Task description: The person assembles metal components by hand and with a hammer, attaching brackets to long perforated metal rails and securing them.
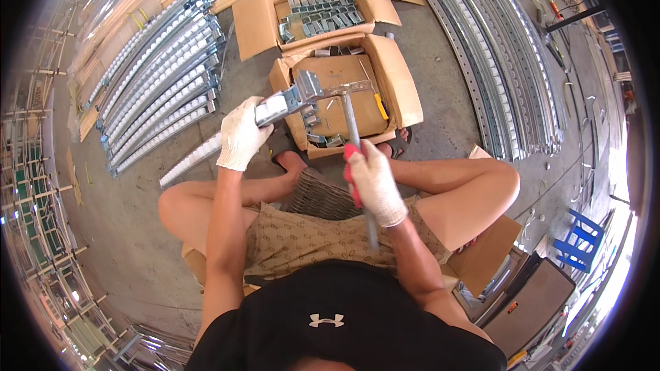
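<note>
My left hand (242, 136), in a white work glove, is closed round a metal roller track (270, 111) with white rollers. A grey metal bracket (306, 88) sits on the track's far end, above the open near cardboard box (407, 99). My right hand (375, 185), in a white glove with red on it, grips a hammer (351, 121) by its long metal handle. The hammer's head is over the box, right of the bracket; I cannot tell whether they touch. A tool with a yellow handle (380, 106) and several metal brackets (311, 115) lie inside the box.
Behind stands another open cardboard box (271, 31) holding rows of metal brackets (323, 10). Several roller tracks (161, 72) lie on the floor at left, more metal rails (485, 55) at right. A blue plastic stool (579, 240) is at the lower right, by a brown case (526, 306).
</note>
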A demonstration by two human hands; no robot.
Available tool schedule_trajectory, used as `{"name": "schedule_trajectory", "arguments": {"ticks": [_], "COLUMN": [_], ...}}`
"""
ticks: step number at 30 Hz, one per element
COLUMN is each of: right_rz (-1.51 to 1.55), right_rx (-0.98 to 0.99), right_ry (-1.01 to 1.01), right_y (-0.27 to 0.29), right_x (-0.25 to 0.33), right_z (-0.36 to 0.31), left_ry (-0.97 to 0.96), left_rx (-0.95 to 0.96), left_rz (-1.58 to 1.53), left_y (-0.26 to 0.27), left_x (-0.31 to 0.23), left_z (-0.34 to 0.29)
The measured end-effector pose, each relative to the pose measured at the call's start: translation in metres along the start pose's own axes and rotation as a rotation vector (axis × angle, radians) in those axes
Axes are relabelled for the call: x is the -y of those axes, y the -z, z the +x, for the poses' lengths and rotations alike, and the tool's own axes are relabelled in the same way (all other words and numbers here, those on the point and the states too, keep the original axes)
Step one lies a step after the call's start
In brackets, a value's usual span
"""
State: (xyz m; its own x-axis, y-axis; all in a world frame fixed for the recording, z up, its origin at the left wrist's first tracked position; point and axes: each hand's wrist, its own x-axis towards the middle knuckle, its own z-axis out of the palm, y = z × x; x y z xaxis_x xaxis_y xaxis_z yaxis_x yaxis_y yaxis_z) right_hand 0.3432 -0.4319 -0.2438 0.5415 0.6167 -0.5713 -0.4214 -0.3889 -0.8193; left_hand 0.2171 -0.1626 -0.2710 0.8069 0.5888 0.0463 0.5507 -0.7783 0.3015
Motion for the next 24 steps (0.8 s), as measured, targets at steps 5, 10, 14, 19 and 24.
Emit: {"name": "schedule_trajectory", "arguments": {"ticks": [5,10,14,19,24], "right_rz": [0.16,-0.152,0.211,0.045,0.075], "right_rx": [-0.425,-0.046,-0.292,-0.079,-0.402], "right_ry": [0.426,0.107,0.256,0.005,0.339], "right_y": [0.074,0.014,0.055,0.004,0.054], "right_x": [-0.005,-0.038,0.017,-0.018,0.016], "right_z": [0.027,0.003,-0.008,-0.004,-0.002], "left_ry": [-0.055,-0.054,-0.035,-0.022,-0.098], "left_rx": [-0.022,-0.004,0.003,0.025,-0.036], "left_rz": [0.005,0.007,0.025,0.003,0.008], "left_y": [-0.001,-0.017,-0.011,-0.018,-0.016], "left_x": [0.004,0.003,0.008,0.003,0.01], "left_z": [-0.004,-0.002,-0.01,-0.001,-0.005]}}
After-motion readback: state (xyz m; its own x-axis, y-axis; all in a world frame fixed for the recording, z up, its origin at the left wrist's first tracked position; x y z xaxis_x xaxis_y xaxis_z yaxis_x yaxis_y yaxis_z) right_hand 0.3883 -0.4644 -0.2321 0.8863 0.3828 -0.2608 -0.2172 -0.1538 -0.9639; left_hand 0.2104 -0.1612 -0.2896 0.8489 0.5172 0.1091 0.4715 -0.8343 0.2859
